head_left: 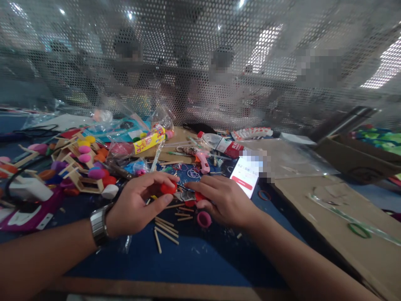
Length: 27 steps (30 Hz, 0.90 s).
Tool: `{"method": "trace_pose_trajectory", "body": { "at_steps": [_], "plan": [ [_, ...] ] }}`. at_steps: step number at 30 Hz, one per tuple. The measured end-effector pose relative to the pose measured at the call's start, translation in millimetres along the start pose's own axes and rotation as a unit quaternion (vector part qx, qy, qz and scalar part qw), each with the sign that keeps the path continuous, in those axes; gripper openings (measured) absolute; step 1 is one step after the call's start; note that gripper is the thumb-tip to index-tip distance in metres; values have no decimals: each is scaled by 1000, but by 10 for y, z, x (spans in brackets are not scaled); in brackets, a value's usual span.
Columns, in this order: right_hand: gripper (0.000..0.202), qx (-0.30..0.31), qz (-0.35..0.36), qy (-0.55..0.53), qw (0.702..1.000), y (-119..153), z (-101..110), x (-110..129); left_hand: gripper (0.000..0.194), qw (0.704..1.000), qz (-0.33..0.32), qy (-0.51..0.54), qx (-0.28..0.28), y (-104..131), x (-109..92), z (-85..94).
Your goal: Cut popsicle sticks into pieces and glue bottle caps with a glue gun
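My left hand (138, 200), with a metal-banded watch (99, 223) on the wrist, pinches a small red rounded piece (168, 187) between thumb and fingers. Close to it on the right, my right hand (221, 198) is curled palm down, its fingertips at a red part (199, 196). Whether the fingers grip that part cannot be made out. Between the hands lies a greyish shiny piece (185, 195), partly hidden. A pink ring-shaped piece (204, 219) rests below my right fingers. Several short wooden sticks (166, 232) lie on the blue tabletop (200, 259).
Colourful pieces and small wooden frames (89, 184) are heaped at left, behind a purple device (31, 213). A pink glue gun (203, 162), a plastic bottle (224, 145) and a lit phone (246, 175) lie beyond my hands. Cardboard (328, 221) covers the right side; perforated metal (188, 96) stands behind.
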State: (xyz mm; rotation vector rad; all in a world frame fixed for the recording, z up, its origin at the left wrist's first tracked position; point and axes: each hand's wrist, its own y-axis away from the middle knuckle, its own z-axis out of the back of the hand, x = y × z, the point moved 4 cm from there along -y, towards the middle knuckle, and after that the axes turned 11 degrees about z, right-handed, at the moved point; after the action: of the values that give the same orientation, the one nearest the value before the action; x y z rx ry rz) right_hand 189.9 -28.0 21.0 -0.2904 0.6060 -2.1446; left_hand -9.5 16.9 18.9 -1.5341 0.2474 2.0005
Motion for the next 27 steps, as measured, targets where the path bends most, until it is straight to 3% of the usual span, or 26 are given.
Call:
{"method": "trace_pose_trajectory", "body": {
  "at_steps": [14,27],
  "plan": [
    [59,2,-11,-16,1000,-1,1,13,8,994,-35,-72,68,33,-71,-68],
    [60,19,-20,-59,998,-3,-22,28,14,990,-15,-76,119,36,-58,-96]
  ]
}}
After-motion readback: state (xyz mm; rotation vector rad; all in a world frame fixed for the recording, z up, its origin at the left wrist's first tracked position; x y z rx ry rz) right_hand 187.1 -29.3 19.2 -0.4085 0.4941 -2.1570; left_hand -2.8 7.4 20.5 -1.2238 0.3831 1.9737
